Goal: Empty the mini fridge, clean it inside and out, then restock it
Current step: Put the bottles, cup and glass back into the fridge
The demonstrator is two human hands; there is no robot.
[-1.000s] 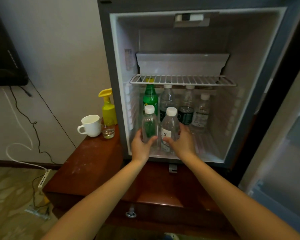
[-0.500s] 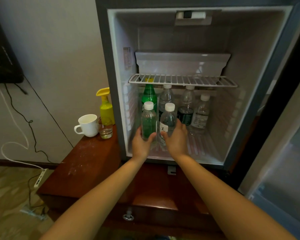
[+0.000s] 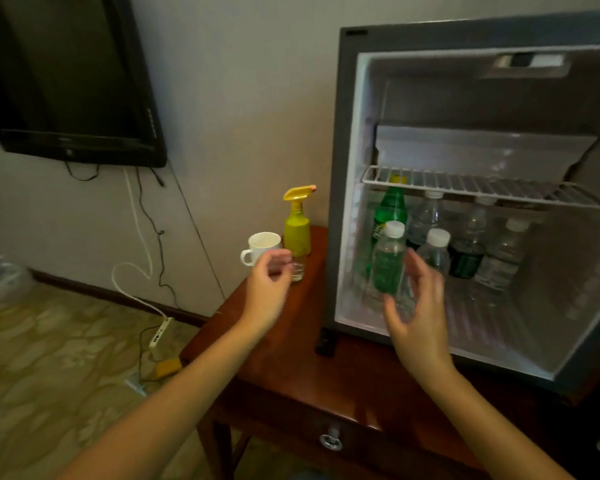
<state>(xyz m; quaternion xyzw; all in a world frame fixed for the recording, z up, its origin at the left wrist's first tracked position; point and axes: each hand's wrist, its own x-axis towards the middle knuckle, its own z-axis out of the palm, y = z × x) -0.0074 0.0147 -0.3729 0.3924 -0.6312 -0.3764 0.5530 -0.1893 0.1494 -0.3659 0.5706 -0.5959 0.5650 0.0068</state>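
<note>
A wooden side table [image 3: 291, 358] against a pale wall carries the mini fridge [image 3: 340, 168], its door open. Inside it a green-labelled bottle [image 3: 388, 261] stands at the front, just beyond the right hand [image 3: 418, 306]. That hand's fingers are spread and loose, gripping nothing; blur hides whether they touch the bottle. A clear bottle [image 3: 437, 251] stands behind the fingertips, with four more bottles further back. The left hand [image 3: 269, 282], loosely curled and empty, hovers before a white cup [image 3: 262, 245], a glass [image 3: 298, 270] and a yellow spray bottle [image 3: 297, 230].

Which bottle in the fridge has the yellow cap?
The tall green bottle at the back left, its top reaching up to the wire shelf. The rest are clear with white caps.
</note>
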